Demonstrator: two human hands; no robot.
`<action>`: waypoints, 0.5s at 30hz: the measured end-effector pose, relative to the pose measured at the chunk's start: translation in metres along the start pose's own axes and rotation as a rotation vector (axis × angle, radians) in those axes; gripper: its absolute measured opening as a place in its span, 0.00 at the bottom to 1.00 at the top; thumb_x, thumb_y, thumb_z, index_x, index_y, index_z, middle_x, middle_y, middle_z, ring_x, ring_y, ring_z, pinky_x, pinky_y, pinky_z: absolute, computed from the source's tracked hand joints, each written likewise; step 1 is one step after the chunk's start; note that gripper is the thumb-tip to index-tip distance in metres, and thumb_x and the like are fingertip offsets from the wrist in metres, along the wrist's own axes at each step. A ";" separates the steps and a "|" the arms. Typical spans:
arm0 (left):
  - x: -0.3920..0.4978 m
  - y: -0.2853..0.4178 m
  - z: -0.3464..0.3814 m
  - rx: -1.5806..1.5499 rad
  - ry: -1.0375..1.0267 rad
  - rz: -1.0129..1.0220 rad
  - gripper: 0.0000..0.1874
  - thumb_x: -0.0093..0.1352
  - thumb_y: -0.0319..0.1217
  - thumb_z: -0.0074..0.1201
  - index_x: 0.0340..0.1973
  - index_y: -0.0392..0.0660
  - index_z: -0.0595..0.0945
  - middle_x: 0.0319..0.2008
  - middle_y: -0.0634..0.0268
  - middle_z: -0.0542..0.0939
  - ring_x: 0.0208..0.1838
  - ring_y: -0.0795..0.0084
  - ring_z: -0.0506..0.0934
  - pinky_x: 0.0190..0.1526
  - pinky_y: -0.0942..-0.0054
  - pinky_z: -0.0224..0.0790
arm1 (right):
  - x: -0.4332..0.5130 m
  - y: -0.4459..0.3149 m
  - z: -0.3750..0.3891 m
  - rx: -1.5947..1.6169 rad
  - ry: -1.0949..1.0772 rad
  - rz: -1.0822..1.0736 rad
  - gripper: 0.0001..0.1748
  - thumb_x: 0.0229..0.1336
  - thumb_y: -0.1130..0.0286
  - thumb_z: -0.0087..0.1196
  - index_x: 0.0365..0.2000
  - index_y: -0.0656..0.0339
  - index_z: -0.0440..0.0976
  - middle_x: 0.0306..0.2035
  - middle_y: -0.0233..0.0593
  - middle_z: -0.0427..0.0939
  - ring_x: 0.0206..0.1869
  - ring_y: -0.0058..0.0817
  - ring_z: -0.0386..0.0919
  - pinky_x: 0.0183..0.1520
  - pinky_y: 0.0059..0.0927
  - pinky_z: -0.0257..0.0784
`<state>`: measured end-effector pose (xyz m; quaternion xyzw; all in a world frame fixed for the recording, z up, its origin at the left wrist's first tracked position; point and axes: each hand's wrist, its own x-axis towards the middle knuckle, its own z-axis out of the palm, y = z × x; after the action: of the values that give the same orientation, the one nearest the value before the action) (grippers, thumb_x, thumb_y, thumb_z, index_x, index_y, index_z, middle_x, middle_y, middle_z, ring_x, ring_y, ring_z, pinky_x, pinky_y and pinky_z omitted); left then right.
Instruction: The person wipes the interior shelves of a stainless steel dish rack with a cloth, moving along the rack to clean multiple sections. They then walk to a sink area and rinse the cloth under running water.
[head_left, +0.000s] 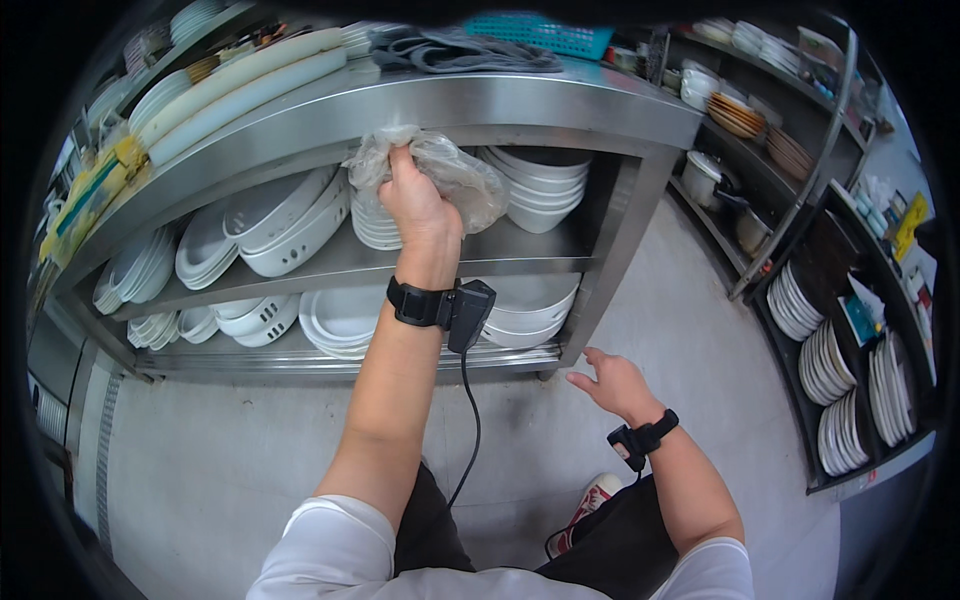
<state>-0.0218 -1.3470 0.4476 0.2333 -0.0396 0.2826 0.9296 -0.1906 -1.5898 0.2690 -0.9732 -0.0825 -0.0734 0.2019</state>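
Observation:
My left hand (418, 196) grips a crumpled clear plastic bag (469, 180) just below the front edge of a stainless steel counter (450, 101). Folds of the bag hang to both sides of the fingers, and what it may contain cannot be made out. Behind it, on the upper shelf, are a stack of white dishes (375, 225) and a stack of white bowls (544, 187). My right hand (616, 384) is empty, its fingers apart, over the floor near the counter's right leg. Each wrist wears a black strap with a small device.
White oval dishes (289, 217) fill the upper shelf's left part; plates (341, 322) and large bowls (529, 307) stand below. A dark cloth (457, 51) and a turquoise basket (544, 37) lie on top. At the right are a metal rack (791, 169) and a plate rack (795, 405).

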 end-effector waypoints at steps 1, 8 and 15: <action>-0.004 -0.008 0.005 -0.008 -0.010 0.026 0.15 0.74 0.38 0.51 0.37 0.37 0.81 0.36 0.64 0.81 0.37 0.74 0.78 0.40 0.71 0.72 | -0.001 -0.001 -0.001 -0.013 -0.008 -0.005 0.30 0.57 0.49 0.59 0.44 0.70 0.73 0.28 0.57 0.80 0.35 0.55 0.79 0.38 0.48 0.75; -0.039 -0.068 0.043 -0.002 0.074 -0.001 0.14 0.73 0.35 0.50 0.33 0.36 0.81 0.33 0.63 0.81 0.33 0.73 0.76 0.36 0.69 0.71 | 0.002 -0.012 0.000 -0.081 -0.079 -0.042 0.27 0.57 0.51 0.60 0.39 0.69 0.73 0.30 0.54 0.81 0.37 0.52 0.79 0.45 0.47 0.74; -0.117 -0.156 0.091 0.332 -0.237 -0.044 0.12 0.72 0.32 0.53 0.35 0.34 0.81 0.33 0.64 0.81 0.36 0.77 0.75 0.40 0.73 0.69 | 0.020 0.004 0.023 0.007 -0.059 -0.059 0.25 0.56 0.52 0.60 0.35 0.69 0.78 0.31 0.54 0.81 0.37 0.49 0.80 0.45 0.45 0.75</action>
<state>-0.0300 -1.5620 0.4407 0.4159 -0.0966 0.2352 0.8732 -0.1682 -1.5814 0.2499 -0.9713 -0.1176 -0.0502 0.2007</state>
